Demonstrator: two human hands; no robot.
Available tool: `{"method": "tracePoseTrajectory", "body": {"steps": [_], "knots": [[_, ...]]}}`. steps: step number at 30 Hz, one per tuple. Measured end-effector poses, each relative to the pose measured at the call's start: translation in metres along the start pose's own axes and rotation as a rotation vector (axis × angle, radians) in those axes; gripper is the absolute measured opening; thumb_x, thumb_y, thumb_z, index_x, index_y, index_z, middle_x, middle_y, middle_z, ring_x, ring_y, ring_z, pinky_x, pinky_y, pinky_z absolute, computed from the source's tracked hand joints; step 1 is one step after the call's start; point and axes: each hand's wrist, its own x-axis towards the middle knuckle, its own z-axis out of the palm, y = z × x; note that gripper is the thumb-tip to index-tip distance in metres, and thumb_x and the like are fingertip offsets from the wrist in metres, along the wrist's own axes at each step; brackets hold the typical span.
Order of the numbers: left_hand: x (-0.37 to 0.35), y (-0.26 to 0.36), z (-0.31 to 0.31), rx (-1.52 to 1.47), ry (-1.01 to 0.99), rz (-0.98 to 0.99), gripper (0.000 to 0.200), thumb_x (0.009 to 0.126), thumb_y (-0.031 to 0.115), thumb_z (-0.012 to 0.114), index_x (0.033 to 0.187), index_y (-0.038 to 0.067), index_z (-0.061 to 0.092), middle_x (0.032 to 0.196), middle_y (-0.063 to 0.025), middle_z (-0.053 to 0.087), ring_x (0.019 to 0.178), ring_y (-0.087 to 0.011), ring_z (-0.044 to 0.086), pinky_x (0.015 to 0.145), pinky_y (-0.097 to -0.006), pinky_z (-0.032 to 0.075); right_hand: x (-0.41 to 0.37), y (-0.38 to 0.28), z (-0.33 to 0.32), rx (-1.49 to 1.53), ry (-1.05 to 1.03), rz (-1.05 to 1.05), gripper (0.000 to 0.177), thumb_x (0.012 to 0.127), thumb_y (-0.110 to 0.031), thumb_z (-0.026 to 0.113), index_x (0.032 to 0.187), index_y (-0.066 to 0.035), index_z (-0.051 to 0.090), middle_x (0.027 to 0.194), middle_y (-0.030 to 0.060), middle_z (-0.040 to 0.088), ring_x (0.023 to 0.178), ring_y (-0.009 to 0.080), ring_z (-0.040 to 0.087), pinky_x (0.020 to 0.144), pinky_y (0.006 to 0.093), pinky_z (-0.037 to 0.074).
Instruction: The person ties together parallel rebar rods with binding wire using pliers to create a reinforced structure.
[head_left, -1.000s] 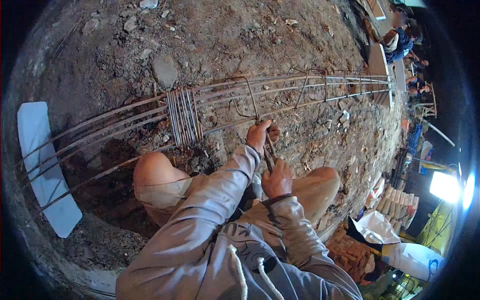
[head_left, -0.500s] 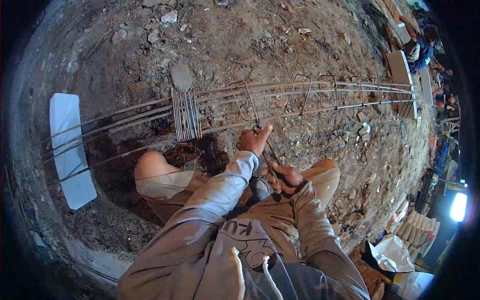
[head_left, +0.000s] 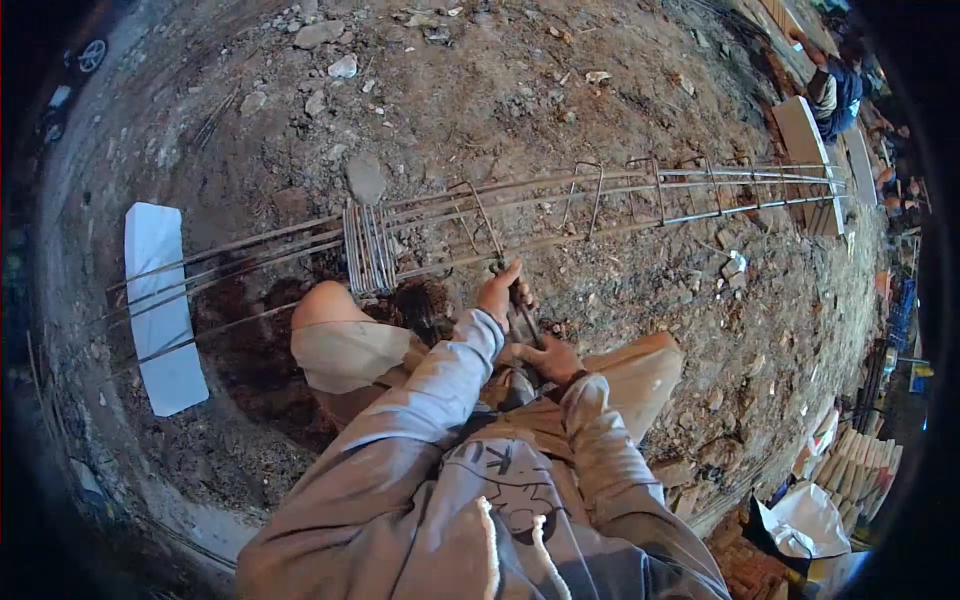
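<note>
A long cage of steel reinforcing bars (head_left: 430, 266) runs across in front of my knees, with rectangular stirrups (head_left: 597, 203) spaced along its right half. Several more stirrups are bunched together (head_left: 368, 250) left of the middle. My left hand (head_left: 499, 292) is closed around the upper part of what look like pincers (head_left: 527, 322), just below the near bar, by a slanted stirrup (head_left: 483, 217). My right hand (head_left: 550, 359) is closed on the lower end of the pincer handles, close to my lap. The tool's jaws are partly hidden at the bar.
A white block (head_left: 165, 350) supports the cage's left end, and a pale block (head_left: 800, 135) stands at its right end. Another person (head_left: 840, 95) is beyond it. Stones (head_left: 343, 67) dot the dirt ground. A white sack (head_left: 803, 522) lies lower right.
My left hand has come down from the bar onto the tool's shaft. The tool's handles, spread earlier, look closer together. My right hand has shifted slightly, and the view has moved a little.
</note>
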Motion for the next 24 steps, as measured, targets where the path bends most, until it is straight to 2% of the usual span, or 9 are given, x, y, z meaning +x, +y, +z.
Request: {"method": "tracePoseTrajectory", "body": {"steps": [1,4,6,8,9,12,13,17,24], "knots": [[0.001,0.000,0.001,-0.032,-0.016,-0.010,0.027,0.081,0.033,0.062,0.075,0.010,0.049,0.059,-0.0044,0.052,0.052,-0.0201,0.054,0.052,-0.0352,0.047,-0.019,-0.017,-0.008,-0.177,0.171,0.024,0.063,0.065,-0.053,0.069,0.098,-0.001,0.055,0.096,0.0213,0.059,0.089,0.0325,0.058,0.076,0.0428,0.046],[0.004,-0.002,0.012,-0.128,0.022,-0.004,0.025,0.081,0.032,0.062,0.077,0.010,0.050,0.063,-0.0056,0.053,0.055,-0.0214,0.055,0.055,-0.0378,0.051,-0.036,-0.030,-0.004,-0.417,0.479,-0.114,0.062,0.067,-0.052,0.067,0.102,-0.002,0.053,0.099,0.0237,0.057,0.093,0.0340,0.057,0.075,0.0420,0.046],[0.009,-0.004,0.003,-0.145,-0.013,-0.022,0.023,0.082,0.030,0.060,0.080,0.010,0.051,0.068,-0.0065,0.055,0.058,-0.0220,0.057,0.059,-0.0399,0.053,-0.035,-0.033,-0.008,-0.440,0.529,-0.111,0.053,0.070,-0.047,0.065,0.095,-0.001,0.055,0.086,0.0218,0.058,0.087,0.0319,0.058,0.074,0.0409,0.046],[0.006,0.004,-0.006,-0.144,-0.117,-0.066,0.021,0.084,0.030,0.057,0.083,0.009,0.053,0.071,-0.0061,0.057,0.061,-0.0222,0.058,0.058,-0.0391,0.052,-0.021,-0.027,-0.022,0.015,0.122,-0.114,0.039,0.076,-0.040,0.063,0.077,-0.003,0.055,0.067,0.0115,0.056,0.076,0.0231,0.060,0.068,0.0356,0.046],[0.004,0.007,-0.017,0.026,-0.142,-0.089,0.023,0.086,0.031,0.053,0.089,0.009,0.056,0.077,-0.0065,0.061,0.064,-0.0211,0.060,0.058,-0.0360,0.052,-0.033,-0.050,-0.036,0.343,-0.063,0.124,0.034,0.078,-0.036,0.061,0.074,-0.003,0.055,0.059,0.0042,0.051,0.065,0.0143,0.056,0.056,0.0303,0.044],[-0.010,0.017,-0.019,0.019,-0.196,-0.066,0.025,0.087,0.031,0.051,0.094,0.008,0.058,0.083,-0.0071,0.063,0.068,-0.0201,0.061,0.057,-0.0324,0.051,-0.033,-0.046,-0.036,0.387,0.118,-0.089,0.028,0.081,-0.031,0.059,0.073,-0.005,0.055,0.057,-0.0011,0.047,0.053,0.0086,0.048,0.044,0.0246,0.036],[-0.003,0.013,-0.024,-0.049,-0.313,-0.056,0.026,0.087,0.030,0.051,0.097,0.007,0.058,0.088,-0.0072,0.063,0.071,-0.0195,0.062,0.056,-0.0301,0.051,-0.034,-0.049,-0.035,0.737,-0.005,0.128,0.022,0.081,-0.028,0.059,0.074,-0.008,0.055,0.057,-0.0029,0.045,0.046,0.0064,0.040,0.038,0.0218,0.029],[-0.017,0.022,-0.011,-0.132,-0.274,-0.090,0.025,0.086,0.028,0.052,0.096,0.006,0.057,0.089,-0.0088,0.063,0.077,-0.0227,0.063,0.061,-0.0320,0.053,-0.033,-0.047,-0.045,0.923,-0.077,0.140,0.016,0.082,-0.025,0.057,0.079,-0.010,0.053,0.056,-0.0048,0.042,0.042,0.0048,0.034,0.036,0.0210,0.025],[-0.017,0.017,-0.001,-0.253,-0.299,-0.072,0.021,0.087,0.020,0.051,0.096,0.002,0.055,0.093,-0.0120,0.061,0.086,-0.0254,0.061,0.075,-0.0356,0.052,-0.035,-0.063,-0.070,0.739,-0.034,0.203,0.019,0.085,-0.024,0.053,0.076,-0.007,0.054,0.052,-0.0054,0.039,0.039,0.0050,0.029,0.035,0.0209,0.021]]}}
